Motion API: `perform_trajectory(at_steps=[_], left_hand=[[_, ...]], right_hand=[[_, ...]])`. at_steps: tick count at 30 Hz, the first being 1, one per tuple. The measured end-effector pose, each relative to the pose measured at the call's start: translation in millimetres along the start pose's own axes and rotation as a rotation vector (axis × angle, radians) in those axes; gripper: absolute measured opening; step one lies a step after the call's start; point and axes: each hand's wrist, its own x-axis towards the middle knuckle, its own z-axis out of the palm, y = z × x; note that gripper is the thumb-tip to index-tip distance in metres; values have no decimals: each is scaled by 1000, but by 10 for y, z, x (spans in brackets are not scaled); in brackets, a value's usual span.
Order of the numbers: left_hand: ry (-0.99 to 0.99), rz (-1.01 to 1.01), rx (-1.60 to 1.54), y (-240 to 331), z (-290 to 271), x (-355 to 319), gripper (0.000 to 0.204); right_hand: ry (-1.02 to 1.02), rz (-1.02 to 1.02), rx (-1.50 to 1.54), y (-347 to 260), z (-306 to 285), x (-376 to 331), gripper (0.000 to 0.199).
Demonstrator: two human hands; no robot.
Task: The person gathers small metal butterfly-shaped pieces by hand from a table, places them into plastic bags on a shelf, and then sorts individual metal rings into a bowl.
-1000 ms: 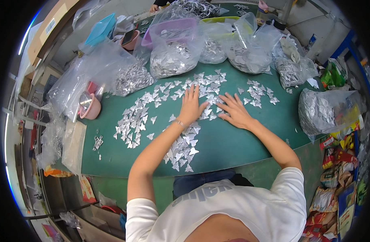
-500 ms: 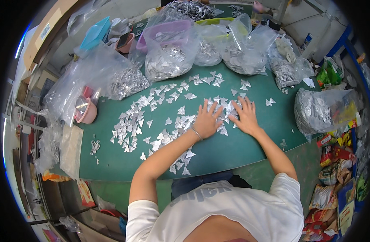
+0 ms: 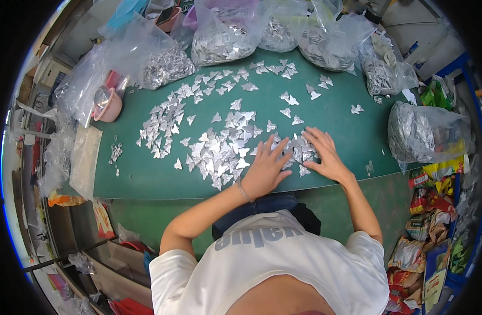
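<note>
Small flat silver pieces (image 3: 225,149), shaped somewhat like butterflies, lie spread on the green tabletop (image 3: 199,191). My left hand (image 3: 265,170), fingers spread and palm down, rests over the right side of the densest heap. Beside it, my right hand (image 3: 327,156) lies with its fingers stretched out at the edge of a small cluster of pieces (image 3: 302,150). That cluster sits between the two hands, and some of it is hidden under the fingers. Neither hand grips anything that I can see. A thin bracelet (image 3: 244,191) circles my left wrist.
Clear plastic bags of metal parts (image 3: 225,42) line the table's back. Another full bag (image 3: 411,134) stands at the right edge. On the left are a pink cup (image 3: 108,106) and a few tiny parts (image 3: 116,152). Colourful packets (image 3: 409,252) are stacked right of the table.
Both hands have come closer to the table's front edge, with pieces gathered between them. The whole view has shifted, so the back bags sit higher in the picture.
</note>
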Motion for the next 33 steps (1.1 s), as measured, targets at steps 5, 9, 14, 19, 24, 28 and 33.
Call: perform_trajectory(at_steps=[5,9,14,19,24,28,33], left_hand=[[-470,-206,-1486,403,254,-455,31],[-735,-665,-2248,398,948,-528,42],[-569,-764,-2655,353,1308,-320,61],[-549,-524,-2808,372,1396,-205,61],[-374,-342,-3249,454,1333,-205,58],[-344,-432,-2920,455,1264,-262,53],[-305,-530,-3028,417,1282,-341,54]], right_hand=[[24,-28,-129,66,41,-7,68],[36,-19,-186,-17,57,-157,67],[106,32,-216,-155,163,-427,66],[144,41,-211,-264,257,-554,59],[208,51,-143,-396,404,-677,50],[253,26,-134,-479,555,-792,46],[218,-21,-89,-531,601,-866,42]])
